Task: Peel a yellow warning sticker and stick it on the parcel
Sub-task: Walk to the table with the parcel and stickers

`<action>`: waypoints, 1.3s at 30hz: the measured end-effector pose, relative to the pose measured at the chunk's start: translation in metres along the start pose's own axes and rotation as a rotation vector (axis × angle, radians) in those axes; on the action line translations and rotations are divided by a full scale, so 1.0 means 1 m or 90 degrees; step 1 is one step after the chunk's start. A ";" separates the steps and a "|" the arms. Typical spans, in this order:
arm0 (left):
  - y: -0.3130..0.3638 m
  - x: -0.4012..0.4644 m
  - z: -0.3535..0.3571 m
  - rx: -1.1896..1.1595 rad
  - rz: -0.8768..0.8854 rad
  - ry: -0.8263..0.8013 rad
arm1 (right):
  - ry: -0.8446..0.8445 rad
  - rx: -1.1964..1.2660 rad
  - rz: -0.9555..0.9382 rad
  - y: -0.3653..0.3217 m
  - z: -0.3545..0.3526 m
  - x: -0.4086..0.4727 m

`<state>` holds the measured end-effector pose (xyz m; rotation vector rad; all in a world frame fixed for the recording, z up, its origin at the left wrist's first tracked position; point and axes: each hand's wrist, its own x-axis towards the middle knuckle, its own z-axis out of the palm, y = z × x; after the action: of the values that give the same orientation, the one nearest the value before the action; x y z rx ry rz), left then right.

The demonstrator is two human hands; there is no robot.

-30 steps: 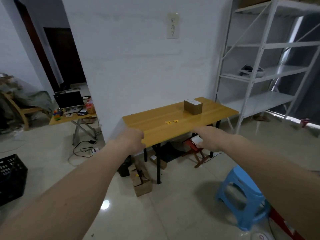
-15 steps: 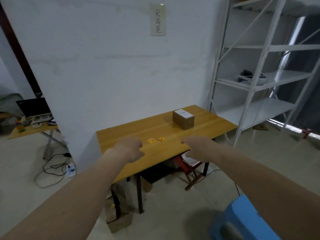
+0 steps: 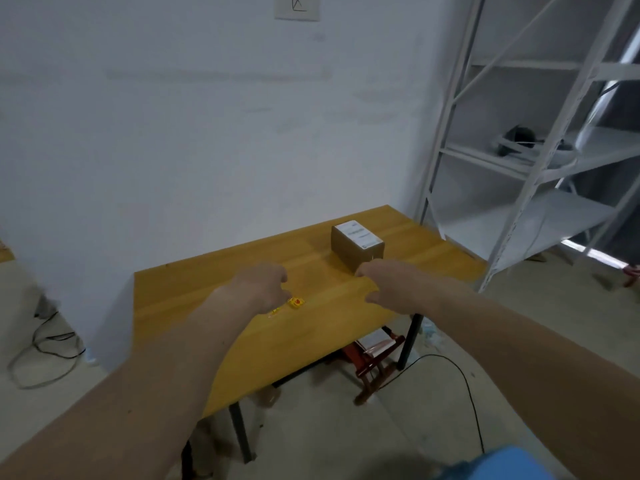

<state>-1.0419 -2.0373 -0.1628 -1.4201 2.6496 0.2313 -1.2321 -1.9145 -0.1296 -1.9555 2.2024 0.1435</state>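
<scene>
A: Lying flat on the wooden table (image 3: 194,306), the yellow sticker (image 3: 296,302) shows a red mark on top. It looks roughly square, sitting cornerwise like a diamond, so I cannot give it a long axis.

B: Is there only one?

A: A second yellow sticker (image 3: 275,311) sits just beside it, down and to the left, mostly hidden under the left hand (image 3: 259,285). Only a sliver shows.

B: And the parcel?

A: The parcel (image 3: 356,245) is a small brown box with a white label on its top face. It stands farther back on the table, well apart from the stickers. Its long axis runs from the far left towards the near right, with one end face turned towards the camera.

B: What are the hands doing?

A: The left hand hovers over the table right by the stickers, fingers curled loosely inward, nothing visibly pinched. Whether it touches the stickers, I cannot tell. The right hand (image 3: 388,285) is held out just in front of the parcel's near corner, fingers bent and thumb spread away from them, empty as far as I can see.

B: Anything around the table?

A: A white wall (image 3: 207,133) behind, a white metal shelf rack (image 3: 519,168) to the right, and a red folding stool (image 3: 374,362) beneath the tabletop.
</scene>
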 end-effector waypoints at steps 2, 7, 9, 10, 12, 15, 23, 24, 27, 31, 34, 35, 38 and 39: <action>0.004 0.034 -0.003 -0.001 0.003 -0.005 | -0.001 -0.003 0.005 0.019 -0.008 0.033; 0.004 0.111 -0.007 -0.032 -0.017 -0.022 | -0.002 0.003 0.010 0.059 -0.012 0.102; 0.006 0.134 -0.007 -0.021 -0.019 -0.040 | -0.015 0.014 0.006 0.071 -0.010 0.123; 0.006 0.145 -0.006 -0.015 -0.018 -0.046 | -0.020 0.018 0.002 0.076 -0.008 0.133; 0.005 0.165 -0.002 -0.004 -0.018 -0.049 | -0.025 0.026 -0.009 0.087 -0.004 0.155; 0.003 0.189 0.005 0.007 -0.034 -0.045 | -0.040 0.054 -0.041 0.100 0.005 0.189; 0.014 0.257 0.036 -0.045 -0.151 -0.058 | -0.100 0.056 -0.180 0.146 0.026 0.294; 0.020 0.266 0.039 -0.063 -0.171 -0.056 | -0.109 0.046 -0.206 0.152 0.027 0.307; 0.036 0.293 0.055 -0.108 -0.233 -0.061 | -0.143 0.024 -0.285 0.169 0.035 0.339; 0.059 0.307 0.080 -0.120 -0.292 -0.078 | -0.179 0.014 -0.367 0.184 0.057 0.364; 0.065 0.310 0.104 -0.124 -0.340 -0.061 | -0.177 0.009 -0.413 0.185 0.082 0.376; 0.062 0.311 0.115 -0.133 -0.357 -0.060 | -0.178 0.004 -0.425 0.184 0.093 0.380; 0.050 0.313 0.154 -0.171 -0.417 -0.035 | -0.165 -0.026 -0.471 0.177 0.132 0.395; 0.045 0.313 0.167 -0.179 -0.439 -0.017 | -0.161 -0.032 -0.484 0.175 0.147 0.400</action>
<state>-1.2454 -2.2357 -0.3801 -2.2821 1.9934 0.5427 -1.4374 -2.2526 -0.3654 -2.4815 1.2044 0.3062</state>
